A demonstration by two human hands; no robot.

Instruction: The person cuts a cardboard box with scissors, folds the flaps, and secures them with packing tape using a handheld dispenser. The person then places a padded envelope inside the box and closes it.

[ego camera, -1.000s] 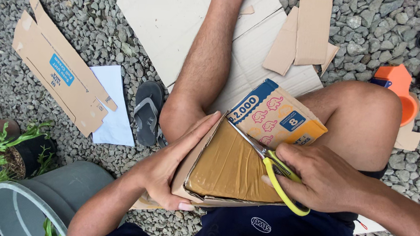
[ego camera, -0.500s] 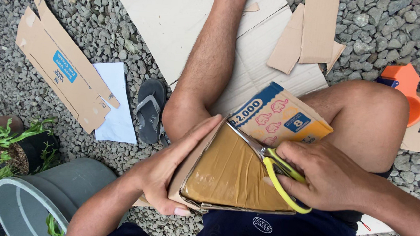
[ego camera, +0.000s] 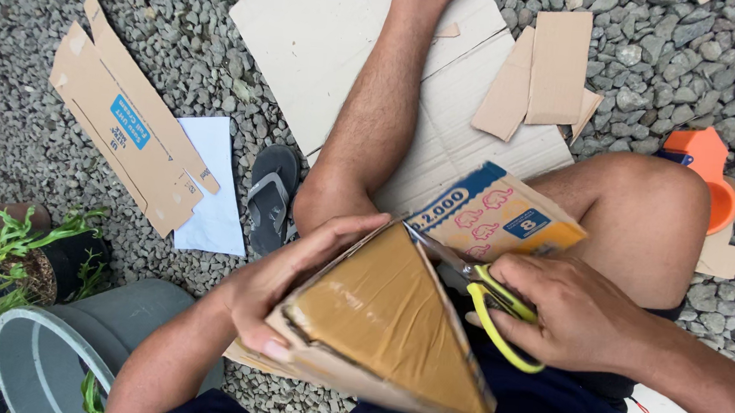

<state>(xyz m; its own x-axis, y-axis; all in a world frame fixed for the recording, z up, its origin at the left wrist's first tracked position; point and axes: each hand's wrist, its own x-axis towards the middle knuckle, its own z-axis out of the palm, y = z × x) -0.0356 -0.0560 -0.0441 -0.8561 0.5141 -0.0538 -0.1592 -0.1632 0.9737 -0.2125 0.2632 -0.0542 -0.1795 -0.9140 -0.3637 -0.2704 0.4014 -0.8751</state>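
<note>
Left hand (ego camera: 293,283) grips the cardboard (ego camera: 385,328) edge, fingers wrapped, holding it over the lap. Right hand (ego camera: 580,312) clenches yellow scissors (ego camera: 486,297); blades meet the cardboard's upper right edge, pointing up-left along it. Right hand nearer the cut line. Printed box (ego camera: 496,215) lies behind.

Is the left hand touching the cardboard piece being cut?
Touching. The head view shows the left hand gripping the cardboard piece along its left edge, thumb on its taped face, while the right hand works yellow-handled scissors.
</note>
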